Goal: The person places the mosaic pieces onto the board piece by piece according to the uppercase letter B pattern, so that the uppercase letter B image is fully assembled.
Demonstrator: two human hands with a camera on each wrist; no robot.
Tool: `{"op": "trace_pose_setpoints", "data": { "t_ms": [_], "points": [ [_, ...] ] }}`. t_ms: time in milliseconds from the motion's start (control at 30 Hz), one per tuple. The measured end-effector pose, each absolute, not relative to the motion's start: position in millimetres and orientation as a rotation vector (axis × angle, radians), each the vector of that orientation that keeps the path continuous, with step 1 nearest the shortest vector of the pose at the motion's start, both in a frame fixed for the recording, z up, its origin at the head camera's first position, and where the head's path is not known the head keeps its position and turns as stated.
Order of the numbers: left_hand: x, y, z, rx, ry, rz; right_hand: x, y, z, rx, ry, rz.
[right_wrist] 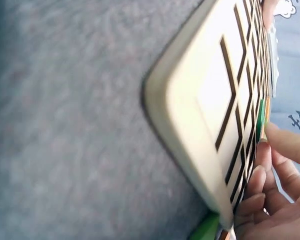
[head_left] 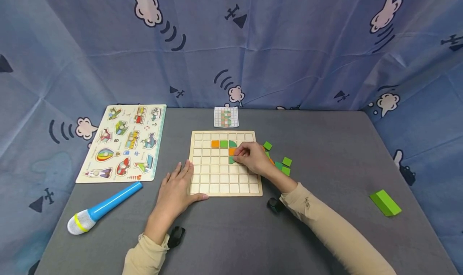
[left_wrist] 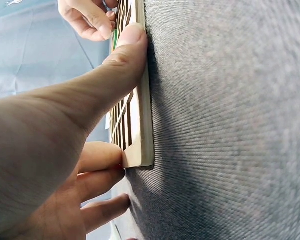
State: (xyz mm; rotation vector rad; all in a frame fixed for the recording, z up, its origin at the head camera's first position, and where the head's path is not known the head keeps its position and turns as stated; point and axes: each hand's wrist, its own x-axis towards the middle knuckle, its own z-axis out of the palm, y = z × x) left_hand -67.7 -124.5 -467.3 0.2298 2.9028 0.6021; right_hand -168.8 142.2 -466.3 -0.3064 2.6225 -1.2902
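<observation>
The left hand (head_left: 175, 188) rests on the board (head_left: 224, 179) — spread out. The right hand (head_left: 255, 158) pinches a green piece (head_left: 231, 160) there

Bare right hand (head_left: 253, 157) hid some right-side cells of the pale wooden grid board (head_left: 208, 182) and part of the small green and orange pieces (head_left: 278, 165). Fine print on the white paper card (head_left: 226, 117): too small to tell. Head view's bottom edge cut both beige fabric sleeves (head_left: 332, 226). Right-wrist view blurred the grey textured tabletop (right_wrist: 80, 125).

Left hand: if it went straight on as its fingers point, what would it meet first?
Probably the left edge of the grid board; the left hand seems to touch it there.
</observation>
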Motion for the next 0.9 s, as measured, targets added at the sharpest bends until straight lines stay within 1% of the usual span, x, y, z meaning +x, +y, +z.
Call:
{"op": "trace_pose_setpoints", "data": {
  "t_ms": [167, 433, 667, 900],
  "points": [
    [-67.7, -124.9, -469.0, 0.232, 2.901, 0.607, -166.6, 154.1, -465.3, -0.331, 2.602, -1.332],
    [-68.3, -125.4, -469.0, 0.228, 2.896, 0.606, -166.0, 181.5, -464.1, -0.283, 2.739, -1.211],
    [-68.0, -124.5, -469.1, 0.221, 2.9, 0.615, -169.5, 207.2, -463.8, -0.21, 2.742, -1.149],
    [-68.5, -124.2, -469.2, 0.225, 2.904, 0.605, -171.9, 225.3, -465.6, -0.205, 2.755, -1.085]
  ]
}}
